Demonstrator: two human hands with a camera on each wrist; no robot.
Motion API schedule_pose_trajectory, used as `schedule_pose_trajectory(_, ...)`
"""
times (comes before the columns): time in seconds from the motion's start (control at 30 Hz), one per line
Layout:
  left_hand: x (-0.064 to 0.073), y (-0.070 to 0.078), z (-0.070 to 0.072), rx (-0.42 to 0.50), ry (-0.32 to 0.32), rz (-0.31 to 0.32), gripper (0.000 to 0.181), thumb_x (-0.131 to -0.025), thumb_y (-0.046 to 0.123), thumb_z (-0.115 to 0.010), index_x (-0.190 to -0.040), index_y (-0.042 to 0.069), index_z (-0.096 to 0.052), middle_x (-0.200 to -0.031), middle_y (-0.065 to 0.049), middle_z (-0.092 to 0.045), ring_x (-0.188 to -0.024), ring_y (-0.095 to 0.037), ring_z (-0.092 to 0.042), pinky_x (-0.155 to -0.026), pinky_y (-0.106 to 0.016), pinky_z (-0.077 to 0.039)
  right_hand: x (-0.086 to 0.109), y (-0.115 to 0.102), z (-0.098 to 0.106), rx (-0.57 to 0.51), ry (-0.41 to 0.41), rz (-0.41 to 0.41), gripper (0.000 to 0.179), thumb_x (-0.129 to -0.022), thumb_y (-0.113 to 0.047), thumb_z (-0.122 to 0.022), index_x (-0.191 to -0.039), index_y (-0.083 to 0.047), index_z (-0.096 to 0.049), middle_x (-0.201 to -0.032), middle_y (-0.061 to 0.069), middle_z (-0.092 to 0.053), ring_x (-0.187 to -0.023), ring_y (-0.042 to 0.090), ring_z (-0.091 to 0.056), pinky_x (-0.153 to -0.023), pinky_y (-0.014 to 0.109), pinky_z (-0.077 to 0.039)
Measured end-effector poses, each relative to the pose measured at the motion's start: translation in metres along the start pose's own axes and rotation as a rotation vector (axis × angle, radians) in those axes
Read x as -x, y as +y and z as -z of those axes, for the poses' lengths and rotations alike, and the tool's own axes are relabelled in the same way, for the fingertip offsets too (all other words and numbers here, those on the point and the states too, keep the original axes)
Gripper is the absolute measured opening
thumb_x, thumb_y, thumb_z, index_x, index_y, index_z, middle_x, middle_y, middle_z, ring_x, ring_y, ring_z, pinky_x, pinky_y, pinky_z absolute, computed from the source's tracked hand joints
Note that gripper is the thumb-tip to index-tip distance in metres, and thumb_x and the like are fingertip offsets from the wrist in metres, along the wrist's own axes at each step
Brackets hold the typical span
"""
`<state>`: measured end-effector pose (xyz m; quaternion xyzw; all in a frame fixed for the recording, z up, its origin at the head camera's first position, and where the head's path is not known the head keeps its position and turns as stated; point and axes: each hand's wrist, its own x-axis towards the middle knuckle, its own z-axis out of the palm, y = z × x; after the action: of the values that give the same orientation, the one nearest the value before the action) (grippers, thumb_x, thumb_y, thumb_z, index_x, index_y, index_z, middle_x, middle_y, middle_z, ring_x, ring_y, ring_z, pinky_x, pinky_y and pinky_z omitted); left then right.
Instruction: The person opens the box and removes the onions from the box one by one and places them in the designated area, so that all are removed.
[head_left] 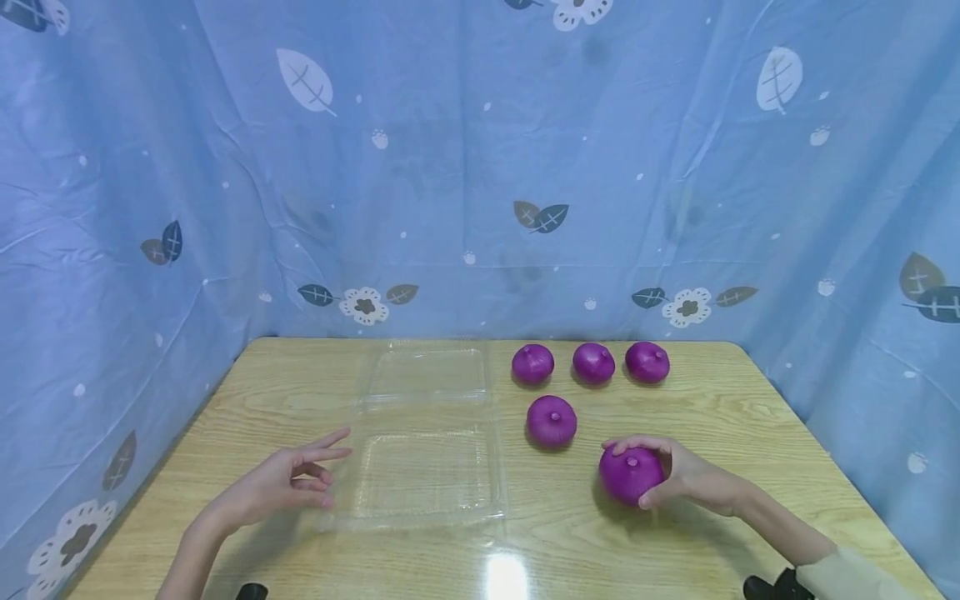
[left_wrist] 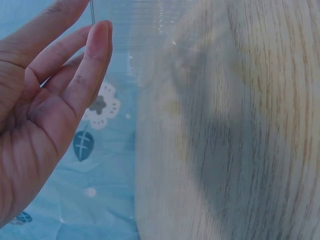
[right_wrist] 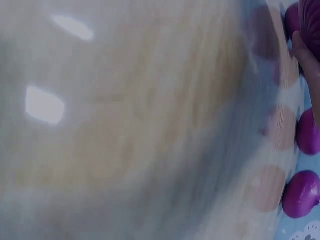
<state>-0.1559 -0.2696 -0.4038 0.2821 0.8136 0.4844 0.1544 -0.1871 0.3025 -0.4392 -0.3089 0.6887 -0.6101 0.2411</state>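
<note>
My right hand (head_left: pixel 678 479) grips a purple onion (head_left: pixel 632 475), fingers over its far side and thumb at its near side. In the right wrist view only a finger (right_wrist: pixel 307 55) and part of that onion (right_wrist: pixel 311 25) show at the edge. Over the table's left part, my left hand (head_left: pixel 281 483) has loosely bent, spread fingers beside a clear plastic clamshell box (head_left: pixel 491 467). The left wrist view shows this hand (left_wrist: pixel 47 105) with its palm bare; whether a fingertip touches the box's edge I cannot tell. The box lies opened out, with two shallow halves.
Another purple onion (head_left: pixel 551 422) sits between the box and my right hand. Along the back edge stand three more onions, the left (head_left: pixel 533 364), middle (head_left: pixel 593 364) and right (head_left: pixel 647 362). A blue patterned curtain (head_left: pixel 465 167) surrounds the glossy wooden table (head_left: pixel 277 392).
</note>
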Motion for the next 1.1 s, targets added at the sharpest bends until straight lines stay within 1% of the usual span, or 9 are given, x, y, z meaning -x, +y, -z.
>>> schedule_pose_trajectory(0.13, 0.000, 0.001, 0.001, 0.018, -0.009, 0.008, 0.070, -0.086, 0.009, -0.070, -0.143, -0.011, -0.033, -0.146, -0.034, -0.028, -0.102, -0.021, -0.060, -0.086, -0.024, -0.053, -0.010, 0.005, 0.010, 0.045, 0.058, 0.012, 0.055, -0.079, 0.006, -0.070, -0.130, -0.001, -0.052, -0.142, 0.008, -0.047, -0.121, 0.008, -0.050, -0.093, 0.033, -0.051)
schedule_pose_trajectory(0.2, 0.001, 0.002, 0.002, 0.030, -0.013, 0.015, 0.075, -0.086, 0.008, -0.069, -0.146, -0.009, -0.027, -0.144, -0.038, -0.028, -0.102, -0.021, -0.060, -0.086, -0.024, -0.053, -0.017, 0.009, 0.014, 0.074, 0.092, 0.012, 0.055, -0.078, 0.004, -0.071, -0.129, 0.000, -0.052, -0.142, 0.007, -0.048, -0.121, 0.006, -0.049, -0.093, 0.031, -0.050)
schedule_pose_trajectory(0.37, 0.000, 0.001, 0.002, 0.035, -0.021, 0.016, 0.074, -0.087, 0.008, -0.069, -0.145, -0.010, -0.028, -0.144, -0.038, -0.027, -0.102, -0.022, -0.060, -0.086, -0.025, -0.053, -0.030, 0.016, 0.020, 0.132, 0.195, -0.052, 0.061, -0.076, -0.001, -0.076, -0.131, 0.002, -0.051, -0.141, 0.006, -0.048, -0.119, 0.002, -0.049, -0.095, 0.025, -0.047)
schedule_pose_trajectory(0.5, 0.000, -0.001, 0.001, 0.038, -0.019, 0.019, 0.075, -0.086, 0.008, -0.069, -0.146, -0.008, -0.027, -0.144, -0.038, -0.028, -0.102, -0.022, -0.060, -0.086, -0.025, -0.053, -0.034, 0.021, 0.022, 0.178, 0.246, -0.098, 0.069, -0.075, -0.005, -0.079, -0.136, 0.001, -0.048, -0.142, 0.016, -0.045, -0.117, 0.002, -0.050, -0.095, 0.023, -0.045)
schedule_pose_trajectory(0.63, 0.000, -0.001, -0.001, 0.044, -0.016, 0.022, 0.079, -0.086, 0.008, -0.070, -0.148, -0.006, -0.023, -0.143, -0.038, -0.029, -0.102, -0.021, -0.060, -0.086, -0.025, -0.053, -0.035, 0.025, 0.021, 0.206, 0.277, -0.131, 0.074, -0.075, -0.009, -0.080, -0.140, -0.002, -0.044, -0.141, 0.019, -0.045, -0.117, 0.013, -0.052, -0.093, 0.025, -0.047)
schedule_pose_trajectory(0.73, -0.001, -0.001, -0.001, 0.036, -0.013, 0.014, 0.080, -0.086, 0.008, -0.070, -0.148, -0.005, -0.023, -0.143, -0.038, -0.030, -0.101, -0.021, -0.060, -0.086, -0.025, -0.053, -0.035, 0.026, 0.021, 0.188, 0.293, -0.157, 0.075, -0.076, -0.009, -0.079, -0.142, -0.005, -0.042, -0.140, 0.020, -0.042, -0.113, 0.024, -0.052, -0.081, 0.031, -0.054)
schedule_pose_trajectory(0.87, -0.002, 0.000, -0.002, 0.022, -0.009, 0.003, 0.079, -0.085, 0.008, -0.070, -0.147, -0.007, -0.024, -0.143, -0.038, -0.030, -0.100, -0.022, -0.060, -0.086, -0.024, -0.053, -0.033, 0.029, 0.020, 0.152, 0.312, -0.164, 0.077, -0.077, -0.007, -0.078, -0.143, -0.007, -0.038, -0.139, 0.021, -0.038, -0.108, 0.027, -0.051, -0.067, 0.038, -0.057)
schedule_pose_trajectory(1.0, -0.003, 0.002, -0.002, 0.030, -0.016, 0.005, 0.075, -0.086, 0.008, -0.070, -0.145, -0.009, -0.028, -0.144, -0.038, -0.028, -0.101, -0.021, -0.060, -0.086, -0.024, -0.053, -0.030, 0.030, 0.020, 0.123, 0.330, -0.147, 0.082, -0.078, -0.003, -0.077, -0.146, -0.005, -0.032, -0.140, 0.022, -0.036, -0.108, 0.023, -0.052, -0.069, 0.038, -0.058)
schedule_pose_trajectory(1.1, -0.003, 0.002, -0.001, 0.041, -0.020, 0.006, 0.071, -0.086, 0.008, -0.069, -0.143, -0.010, -0.031, -0.145, -0.038, -0.025, -0.102, -0.021, -0.060, -0.087, -0.024, -0.053, -0.030, 0.029, 0.020, 0.138, 0.334, -0.136, 0.086, -0.077, -0.004, -0.078, -0.148, -0.006, -0.029, -0.141, 0.023, -0.037, -0.113, 0.026, -0.049, -0.073, 0.036, -0.058)
